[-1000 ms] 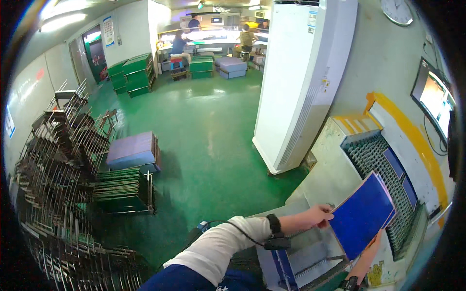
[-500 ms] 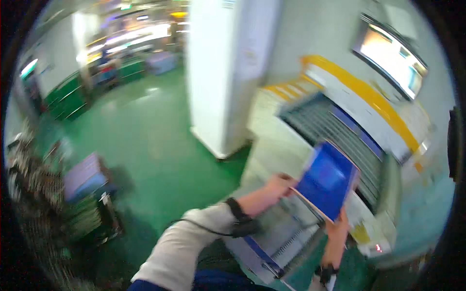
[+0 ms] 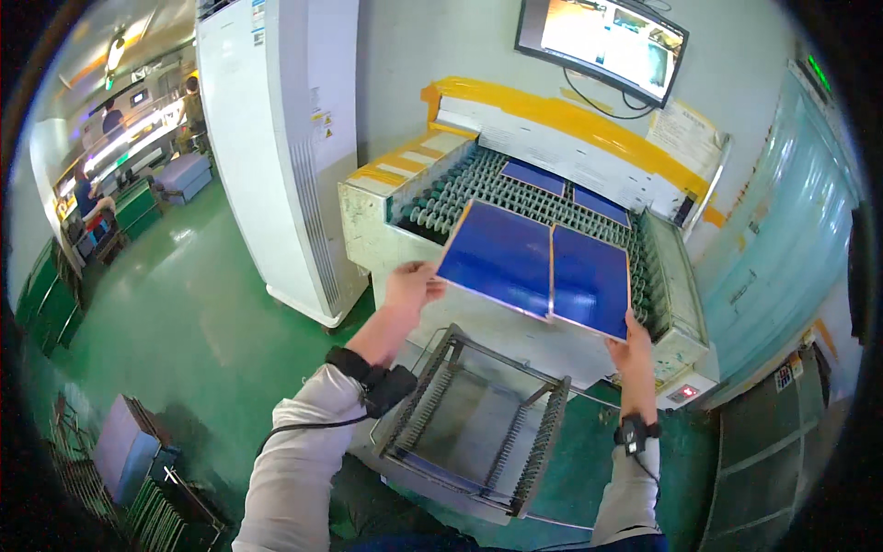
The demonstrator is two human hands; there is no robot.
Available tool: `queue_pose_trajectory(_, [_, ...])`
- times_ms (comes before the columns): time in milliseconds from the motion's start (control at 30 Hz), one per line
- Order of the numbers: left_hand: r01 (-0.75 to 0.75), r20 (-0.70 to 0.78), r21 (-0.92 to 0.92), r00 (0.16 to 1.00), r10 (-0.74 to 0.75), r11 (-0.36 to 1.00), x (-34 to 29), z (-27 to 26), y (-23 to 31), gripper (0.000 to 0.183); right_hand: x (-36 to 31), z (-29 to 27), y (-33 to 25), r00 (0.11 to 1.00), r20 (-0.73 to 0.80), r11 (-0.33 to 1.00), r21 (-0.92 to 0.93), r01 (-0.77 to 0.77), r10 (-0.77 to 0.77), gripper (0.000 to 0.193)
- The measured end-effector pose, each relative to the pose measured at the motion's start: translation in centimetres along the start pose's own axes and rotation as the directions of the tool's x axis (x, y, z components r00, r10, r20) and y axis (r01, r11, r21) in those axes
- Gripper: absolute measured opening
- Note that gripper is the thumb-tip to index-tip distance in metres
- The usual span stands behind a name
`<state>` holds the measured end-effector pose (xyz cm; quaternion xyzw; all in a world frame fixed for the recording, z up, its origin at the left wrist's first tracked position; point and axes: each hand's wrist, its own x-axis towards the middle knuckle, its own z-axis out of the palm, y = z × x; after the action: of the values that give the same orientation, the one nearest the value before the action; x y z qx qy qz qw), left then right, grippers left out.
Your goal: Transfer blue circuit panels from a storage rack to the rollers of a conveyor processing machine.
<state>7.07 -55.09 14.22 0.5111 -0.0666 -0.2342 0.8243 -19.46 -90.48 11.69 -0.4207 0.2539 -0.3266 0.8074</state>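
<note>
My left hand (image 3: 413, 285) pinches the left edge of a thin blue panel (image 3: 501, 258) with a copper-coloured border. On the right, my right hand (image 3: 631, 342) grips the lower right corner of a second blue panel (image 3: 590, 281). The two panels lie edge to edge, slightly tilted, over the front of a roller conveyor machine (image 3: 441, 210). Whether they rest on the rollers or are held just above them, I cannot tell. Farther back on the rollers are two more blue panels, one at the left (image 3: 535, 177) and one at the right (image 3: 600, 206).
Below my hands stands a slotted metal rack (image 3: 478, 419). A tall white cabinet unit (image 3: 276, 138) is left of the machine. A screen (image 3: 602, 41) hangs on the wall above. Loaded racks (image 3: 138, 460) stand at lower left. People (image 3: 90, 195) work far left.
My view has turned right toward the machine. The blue panels, seen as one narrow shape before, now show side by side, spread between my hands above the rollers.
</note>
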Motion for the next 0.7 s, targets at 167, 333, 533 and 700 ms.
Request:
queue_pose_trajectory(167, [-0.063, 0.125, -0.011, 0.990, 0.064, 0.998, 0.8, 0.3, -0.5, 0.039, -0.8, 0.2, -4.0, 0.625, 0.267, -0.242, -0.962, 0.127, -0.733, 0.039])
queue_pose_trajectory(333, [-0.106, 0.135, 0.115, 0.987, 0.091, 0.988, 0.4, 0.1, -2.2, 0.054, -2.7, 4.7, -0.8, 0.600, 0.580, -0.422, -0.814, 0.400, -0.551, 0.045])
queue_pose_trajectory(533, [-0.151, 0.227, 0.407, 0.972, 0.061, 0.901, -2.6, -0.6, -5.0, 0.044, 0.0, 7.8, 2.7, 0.669, 0.570, -0.443, -0.814, 0.377, -0.478, 0.052])
queue_pose_trajectory(700, [-0.072, 0.099, 0.479, 0.995, 0.028, 0.875, -7.2, -9.1, -11.1, 0.028, 2.7, 8.4, 1.6, 0.770, 0.471, -0.382, -0.868, 0.318, -0.431, 0.056])
